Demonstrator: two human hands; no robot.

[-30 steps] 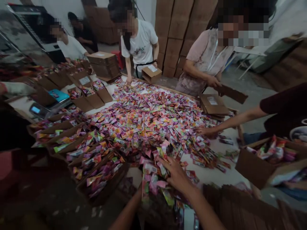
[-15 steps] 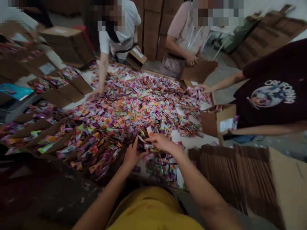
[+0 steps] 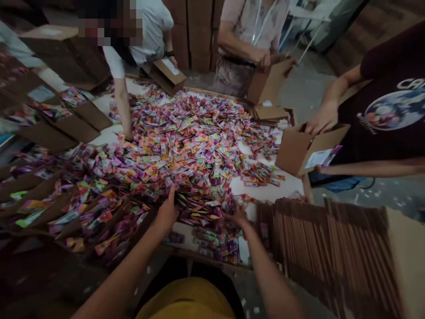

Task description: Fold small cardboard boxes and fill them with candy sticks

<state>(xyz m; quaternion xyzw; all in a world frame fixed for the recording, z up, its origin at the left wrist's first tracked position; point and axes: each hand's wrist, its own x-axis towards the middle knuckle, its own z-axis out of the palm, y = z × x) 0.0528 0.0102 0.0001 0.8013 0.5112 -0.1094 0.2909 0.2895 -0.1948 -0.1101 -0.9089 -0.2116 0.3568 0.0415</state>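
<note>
Small colourful sachets (image 3: 199,146) lie in a wide heap on the white table. At its near left side is my left hand (image 3: 166,215), its index finger stretched out against the sachets and the other fingers partly hidden. To the right, my right hand (image 3: 237,215) has thumb and fingers around a few shiny purple sachets (image 3: 228,201), somewhat blurred. Between my hands lies a dense layer of sachets (image 3: 199,206). More sachets (image 3: 215,243) lie near the front edge, below my right hand.
Cardboard boxes filled with sachets (image 3: 79,212) line the left. Flattened cartons (image 3: 325,239) stand stacked at the right front. Across the table, a person's arm (image 3: 122,106) reaches into the heap. Another person handles a carton (image 3: 268,84); a person at right holds a box (image 3: 295,148).
My hands have moved apart, left hand leftward and right hand slightly right and down. The view has shifted. The person at right now has a hand in their box.
</note>
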